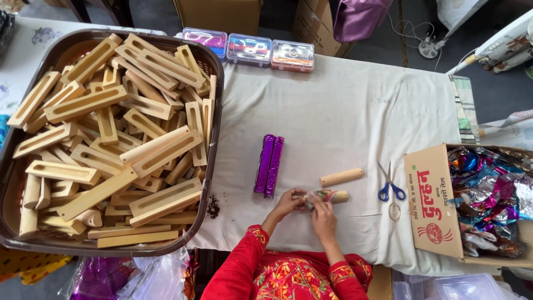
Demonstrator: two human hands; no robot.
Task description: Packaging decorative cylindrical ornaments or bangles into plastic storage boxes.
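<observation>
Both hands meet at the near edge of the tabletop [344, 111], just in front of the red embroidered sleeves [261, 266]. The left hand [288, 203] is curled around one end of a short wooden stick [338, 195], fingers closed on the shiny foil wrapper [321, 194] that partly covers it. The right hand [323, 219] is also closed on that wrapper from the near side, pinching the foil against the wood. The far right tip of the stick pokes out bare.

To do this wrapping step well, it would seem best to keep the foil drawn tight with one hand while the other rolls the stick, so that no slack or crease forms, and to fold the end in neatly before letting go.

The stick is pale, smooth and round; the foil on it looks multicoloured and crinkled, though its pattern is too small to make out.

Just beyond the hands, a second bare stick [341, 177] lies alone. To the left of it lie two purple wrapped sticks [269, 165], side by side and touching. To the right lie blue-handled scissors [391, 186], then an open cardboard box [430, 200] full of crumpled coloured foil [488, 194]. On the left stands a large brown basket [214, 111] heaped with slotted wooden blocks [105, 139]. At the far edge sit three clear plastic boxes [249, 49].
</observation>
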